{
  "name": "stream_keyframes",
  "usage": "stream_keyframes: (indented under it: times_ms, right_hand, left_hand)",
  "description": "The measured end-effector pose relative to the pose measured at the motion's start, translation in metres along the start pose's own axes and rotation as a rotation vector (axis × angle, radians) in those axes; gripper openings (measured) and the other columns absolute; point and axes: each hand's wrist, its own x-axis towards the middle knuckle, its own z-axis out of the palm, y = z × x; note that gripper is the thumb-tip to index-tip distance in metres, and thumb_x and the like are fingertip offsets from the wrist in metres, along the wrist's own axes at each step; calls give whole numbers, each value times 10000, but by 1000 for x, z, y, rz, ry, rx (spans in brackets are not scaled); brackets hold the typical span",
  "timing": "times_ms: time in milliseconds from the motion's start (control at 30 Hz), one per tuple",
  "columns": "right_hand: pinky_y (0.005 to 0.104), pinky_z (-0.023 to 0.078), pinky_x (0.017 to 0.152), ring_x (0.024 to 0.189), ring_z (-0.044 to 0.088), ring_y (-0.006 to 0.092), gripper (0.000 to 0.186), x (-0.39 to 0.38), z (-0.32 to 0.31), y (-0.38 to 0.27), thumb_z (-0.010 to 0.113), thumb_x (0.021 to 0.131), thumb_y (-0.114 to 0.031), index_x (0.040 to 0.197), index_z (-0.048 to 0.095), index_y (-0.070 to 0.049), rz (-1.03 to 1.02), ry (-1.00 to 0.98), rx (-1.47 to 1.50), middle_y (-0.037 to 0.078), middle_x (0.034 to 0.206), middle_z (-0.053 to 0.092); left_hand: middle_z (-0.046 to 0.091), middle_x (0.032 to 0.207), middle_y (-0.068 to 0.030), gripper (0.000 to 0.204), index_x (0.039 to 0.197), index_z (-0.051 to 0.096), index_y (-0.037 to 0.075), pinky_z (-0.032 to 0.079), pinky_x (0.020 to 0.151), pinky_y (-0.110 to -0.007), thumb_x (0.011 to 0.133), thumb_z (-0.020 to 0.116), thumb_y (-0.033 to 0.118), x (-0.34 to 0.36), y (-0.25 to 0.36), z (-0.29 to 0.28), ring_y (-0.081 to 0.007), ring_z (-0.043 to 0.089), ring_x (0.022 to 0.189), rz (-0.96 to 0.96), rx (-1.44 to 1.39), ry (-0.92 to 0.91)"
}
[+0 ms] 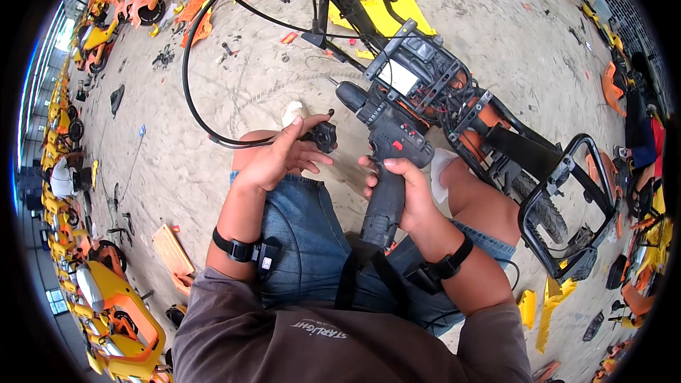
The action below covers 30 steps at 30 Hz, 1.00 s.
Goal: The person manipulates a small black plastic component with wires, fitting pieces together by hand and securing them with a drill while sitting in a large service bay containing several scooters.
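Note:
My right hand [408, 198] is wrapped round the grip of a black cordless drill [389, 135]. Its bit points up and left, beside the frame. My left hand [273, 159] has its fingers curved about a small black knobbed part [324, 136], thumb raised; the exact contact is partly hidden. A long black cable [187, 74] loops down from the frame and passes behind that hand. Just beyond the drill stands a stripped scooter frame [489, 110], with bare wiring, a white-labelled box [399, 76] and a tubular rear rack [528, 223].
Yellow body panels [397, 0] lie behind the frame. An orange panel [174, 250] and scattered small parts are on the dusty floor. Rows of yellow scooters [117, 319] line the left side. At the right edge, part of another person [642, 145] shows among more parts.

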Motion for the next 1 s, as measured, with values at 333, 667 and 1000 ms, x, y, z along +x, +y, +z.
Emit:
stream_keyframes:
  times_ms: [333,667,1000]
  right_hand:
    - [356,552,794,873,644,206,456,-1,1,4,648,863,-175,1271,557,7,21,-2,-50,116,1270,668]
    - [356,564,716,779,661,243,544,-4,6,14,659,815,-152,1319,510,-14,12,-21,-273,183,1152,670]
    - [323,559,722,773,663,189,450,7,2,17,675,854,-111,1282,591,0,57,51,-298,149,1114,726]
  left_hand:
    - [448,1474,-343,831,1628,195,136,510,938,-393,1022,311,691,28,-17,6,-328,642,1194,108,-185,-21]
    - [643,1306,-202,552,1569,274,164,519,853,-360,1085,245,427,40,-11,-14,-265,675,1084,355,-718,203]
    - [612,1360,-254,569,1586,271,167,497,883,-333,1076,270,422,39,-15,-22,-319,657,1181,342,-613,215]
